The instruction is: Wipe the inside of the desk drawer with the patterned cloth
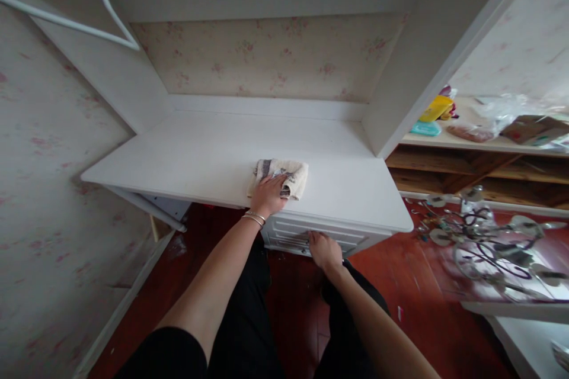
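Note:
On the white desktop (208, 148) lies a folded cream cloth (300, 172) with dark grey markings. My left hand (269, 194) presses down on this cloth near the desk's front edge, its fingers over the folds; two thin bracelets circle the wrist. Below the edge is a white drawer front (284, 231) with raised panel moulding. My right hand (326, 251) is at that drawer front, fingers bent and closed around its small knob, which is partly hidden by them.
Uprights and an upper shelf frame the desk. A white bent rod (71, 23) juts in at upper left. On the right, a shelf unit (427, 160) bears plastic bags and a cardboard box (537, 129). A chandelier (502, 246) with curved arms stands low at right, above the red-brown floor (400, 284).

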`<state>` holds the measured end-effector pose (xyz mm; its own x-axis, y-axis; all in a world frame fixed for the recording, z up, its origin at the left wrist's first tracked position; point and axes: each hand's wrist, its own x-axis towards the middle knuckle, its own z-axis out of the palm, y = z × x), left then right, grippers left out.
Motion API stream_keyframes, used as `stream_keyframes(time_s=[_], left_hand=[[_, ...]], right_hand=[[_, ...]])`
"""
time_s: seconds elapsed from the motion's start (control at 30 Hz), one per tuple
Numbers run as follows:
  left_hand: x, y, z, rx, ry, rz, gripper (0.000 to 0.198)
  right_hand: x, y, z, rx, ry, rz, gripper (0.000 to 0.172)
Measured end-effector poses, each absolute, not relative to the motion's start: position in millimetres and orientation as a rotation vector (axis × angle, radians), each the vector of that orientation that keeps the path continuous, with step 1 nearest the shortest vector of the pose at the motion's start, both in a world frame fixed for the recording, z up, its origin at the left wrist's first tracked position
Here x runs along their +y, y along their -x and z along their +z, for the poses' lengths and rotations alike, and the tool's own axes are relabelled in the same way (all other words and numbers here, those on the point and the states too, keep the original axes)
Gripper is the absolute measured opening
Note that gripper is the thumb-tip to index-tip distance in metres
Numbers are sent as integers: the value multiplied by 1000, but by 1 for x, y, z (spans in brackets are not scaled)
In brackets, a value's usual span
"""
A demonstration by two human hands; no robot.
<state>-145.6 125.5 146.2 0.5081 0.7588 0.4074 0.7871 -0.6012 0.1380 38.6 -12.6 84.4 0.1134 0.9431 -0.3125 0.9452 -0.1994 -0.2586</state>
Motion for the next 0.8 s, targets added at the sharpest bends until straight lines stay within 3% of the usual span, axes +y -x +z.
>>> stream_keyframes(time_s=[0.33,0.53,0.67,0.8], left_hand=[[124,142,144,-1375,2685,-683,57],[108,134,164,-1533,2680,-471,45],[71,132,180,-1559,2695,-358,33],[7,128,177,-1342,2762,-331,42]], right_hand=[[-164,-19,92,1997,-2252,-816,47],[-238,-8,93,1974,-2162,-1021,43],[-256,-4,92,1983,-2160,-997,42],[-260,-2,91,2019,-2141,-939,41]])
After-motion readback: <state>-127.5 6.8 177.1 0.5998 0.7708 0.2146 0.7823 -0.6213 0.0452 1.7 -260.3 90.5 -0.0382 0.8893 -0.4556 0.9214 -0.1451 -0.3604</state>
